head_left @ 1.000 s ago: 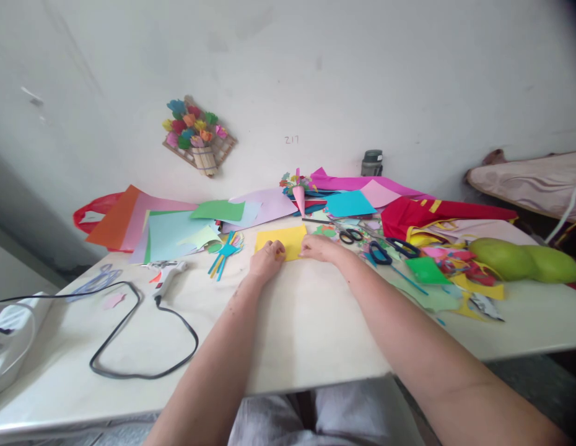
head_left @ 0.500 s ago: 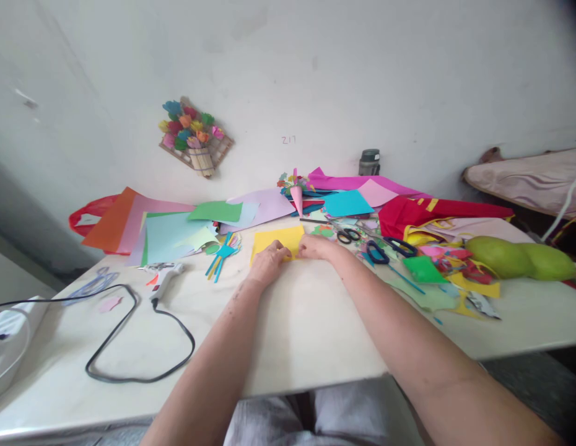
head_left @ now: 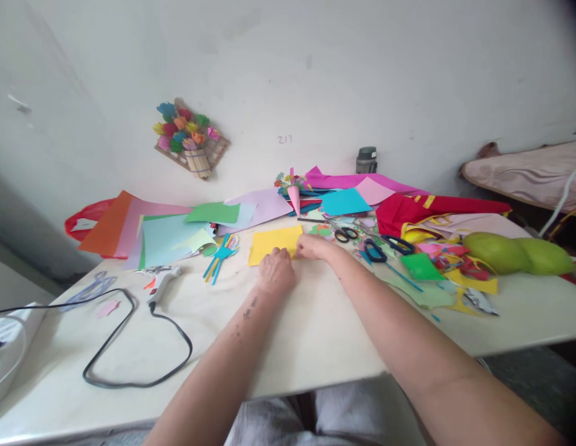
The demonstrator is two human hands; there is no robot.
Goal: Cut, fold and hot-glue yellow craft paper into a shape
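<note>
Shifted rightward and slightly nearer the person since the earlier frame, the left hand point(head_left: 276, 272) now sits close beside the right hand point(head_left: 313, 246), which has hardly moved along the sheet. Between and beyond the fingers lies the yellow sheet point(head_left: 269, 241), resting on the table point(head_left: 316, 334), most of its surface stretching away from the grip and to its left. As for progress, the visible part looks flat and uncut; the near edge is largely covered by the fingers, so whether a fold or roll has begun there cannot be told, nor how much is left to do. The right hand's grip is narrow, its fingers seemingly pinched on the sheet's near right corner. The left hand's fingers are curled over the near edge, but whether they clasp it or only press, I cannot tell. Left of the grip lie the crossed paper strips point(head_left: 219, 257) and, further out, the glue gun point(head_left: 161, 282); just right and beyond are the black-handled scissors point(head_left: 346, 234), with the turquoise sheet point(head_left: 346, 202) behind them.
</note>
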